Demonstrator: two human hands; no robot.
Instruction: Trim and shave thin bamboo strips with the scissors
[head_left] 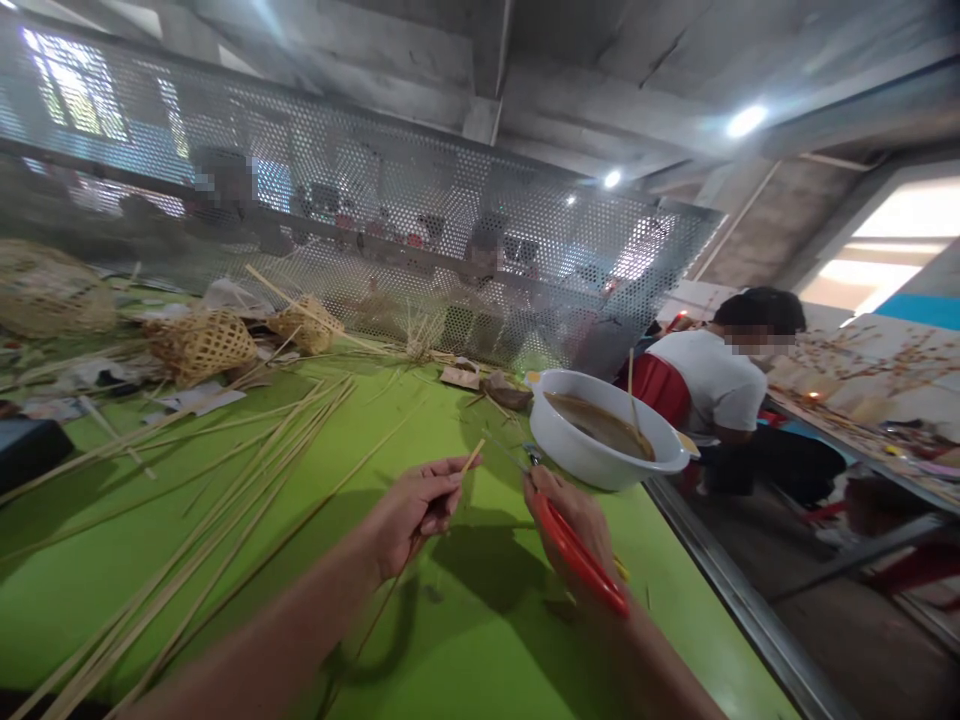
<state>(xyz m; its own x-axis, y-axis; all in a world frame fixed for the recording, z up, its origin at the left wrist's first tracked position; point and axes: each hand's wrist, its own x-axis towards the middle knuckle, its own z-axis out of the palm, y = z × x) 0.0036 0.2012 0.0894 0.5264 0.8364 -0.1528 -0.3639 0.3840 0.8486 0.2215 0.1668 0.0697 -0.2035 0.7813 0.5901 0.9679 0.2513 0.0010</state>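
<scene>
My left hand (424, 505) is closed in a pinch around a thin bamboo strip (472, 458). The strip's pale tip sticks up past my fingers, and its darker length trails down below the hand toward the near edge. My right hand (574, 520) grips red-handled scissors (581, 560), their metal end pointing up and left toward the strip tip, apart from it. Part of the handle is hidden by my palm. Just beyond my right hand stands a white basin (570, 455) of brownish liquid, with a stick leaning in it.
Long bamboo strips (247, 500) lie across the left of the green table (360, 620). Woven baskets (199, 345) and scraps sit at the back left. A perforated metal screen (420, 230) rises behind. To the right, past the table edge, a person (697, 370) sits bent forward.
</scene>
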